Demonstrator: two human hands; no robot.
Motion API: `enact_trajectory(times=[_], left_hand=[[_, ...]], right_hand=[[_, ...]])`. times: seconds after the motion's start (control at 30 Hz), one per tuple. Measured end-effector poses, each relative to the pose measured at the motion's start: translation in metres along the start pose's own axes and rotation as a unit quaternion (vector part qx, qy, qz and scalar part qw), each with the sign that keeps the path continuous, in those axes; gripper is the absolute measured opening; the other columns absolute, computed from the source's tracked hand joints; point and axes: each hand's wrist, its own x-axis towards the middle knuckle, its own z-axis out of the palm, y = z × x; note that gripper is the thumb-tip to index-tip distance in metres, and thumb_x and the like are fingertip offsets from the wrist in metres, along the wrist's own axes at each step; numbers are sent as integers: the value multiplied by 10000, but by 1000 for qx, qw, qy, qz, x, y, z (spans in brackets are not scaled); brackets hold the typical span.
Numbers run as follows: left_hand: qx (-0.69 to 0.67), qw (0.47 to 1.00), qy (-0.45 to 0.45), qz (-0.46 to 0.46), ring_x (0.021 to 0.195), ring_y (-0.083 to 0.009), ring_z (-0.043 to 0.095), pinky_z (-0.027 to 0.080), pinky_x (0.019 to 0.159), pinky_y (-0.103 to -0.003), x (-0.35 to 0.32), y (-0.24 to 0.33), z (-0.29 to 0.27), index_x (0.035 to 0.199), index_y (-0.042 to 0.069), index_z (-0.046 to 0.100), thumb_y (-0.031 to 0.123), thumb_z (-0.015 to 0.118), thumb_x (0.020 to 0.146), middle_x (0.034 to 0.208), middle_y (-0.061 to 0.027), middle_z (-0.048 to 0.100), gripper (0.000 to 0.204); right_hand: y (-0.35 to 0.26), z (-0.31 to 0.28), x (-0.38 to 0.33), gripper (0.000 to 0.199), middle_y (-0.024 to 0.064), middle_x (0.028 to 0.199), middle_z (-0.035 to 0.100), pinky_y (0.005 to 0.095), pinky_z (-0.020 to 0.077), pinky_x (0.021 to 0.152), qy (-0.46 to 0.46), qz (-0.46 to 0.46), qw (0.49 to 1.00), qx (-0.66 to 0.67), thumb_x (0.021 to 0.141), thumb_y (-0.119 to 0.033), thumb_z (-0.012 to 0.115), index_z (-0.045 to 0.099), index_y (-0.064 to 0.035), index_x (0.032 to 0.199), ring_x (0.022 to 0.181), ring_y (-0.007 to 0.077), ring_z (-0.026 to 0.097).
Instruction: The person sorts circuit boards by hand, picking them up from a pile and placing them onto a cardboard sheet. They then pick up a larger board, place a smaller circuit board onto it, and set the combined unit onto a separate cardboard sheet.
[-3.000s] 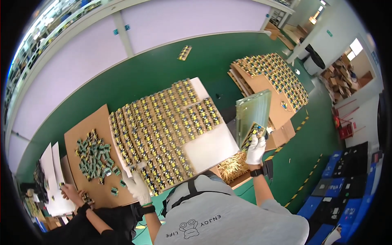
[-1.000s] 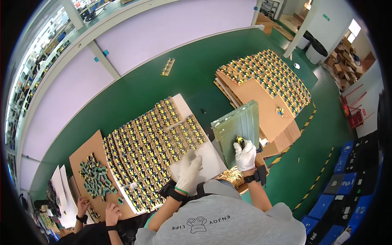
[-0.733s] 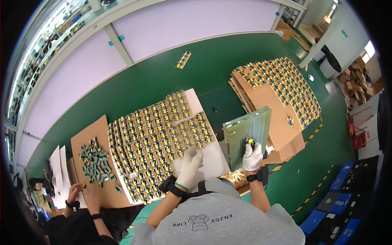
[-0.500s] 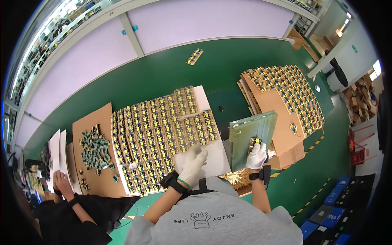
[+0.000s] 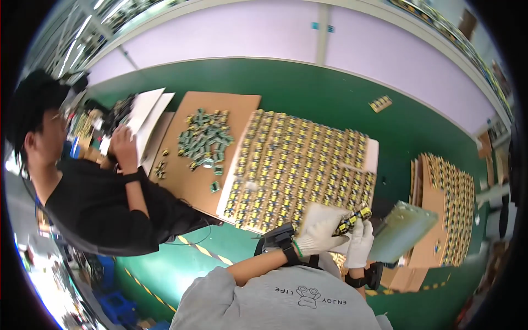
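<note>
A short strip of circuit boards (image 5: 353, 219) with yellow and black parts is held up in front of me. My right hand (image 5: 359, 245), in a white glove, pinches it from below. My left hand (image 5: 319, 235), gloved too, has its fingers and thumb around the strip's lower left end. Just beyond, rows of similar board strips (image 5: 297, 170) cover a white-edged sheet, and the bare near corner of that sheet (image 5: 319, 213) lies by my left fingers. To the right of my right hand stands a greenish, see-through slab (image 5: 407, 228), tilted.
A co-worker in black (image 5: 99, 203) sits at the left beside a brown cardboard sheet (image 5: 201, 192) piled with loose green boards (image 5: 203, 143). Another board-covered cardboard stack (image 5: 432, 209) stands at the right. One strip (image 5: 380, 103) lies apart on the green surface.
My view has turned left, showing more of the co-worker. My right hand has lifted the strip away from the greenish slab, and my left hand, open before, has come to the strip.
</note>
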Motion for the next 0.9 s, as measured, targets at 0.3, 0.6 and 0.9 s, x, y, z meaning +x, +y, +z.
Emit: enact_trajectory(times=[0.3,0.6,0.9], left_hand=[[184,965,178,-54,781,-262,579,468,680,-386,-63,-79,-74,997,140,552,163,673,682,791,-80,533,338],[107,934,254,-226,812,-302,568,450,707,-417,-106,-177,-120,1082,129,554,271,690,670,852,-111,545,457],[50,858,380,-342,903,-324,586,464,768,-427,-103,-211,-165,1159,135,545,346,647,738,941,-148,598,481]], right_hand=[[-25,131,40,501,98,578,506,345,387,539,-155,-54,985,-60,950,-400,445,578,31,730,553,147,438],[-11,296,68,705,295,896,601,380,429,813,-324,13,939,-117,900,-545,381,581,125,999,853,377,569],[-60,390,95,413,120,1056,547,319,505,724,-398,163,886,173,913,-299,525,503,22,1171,847,222,607]])
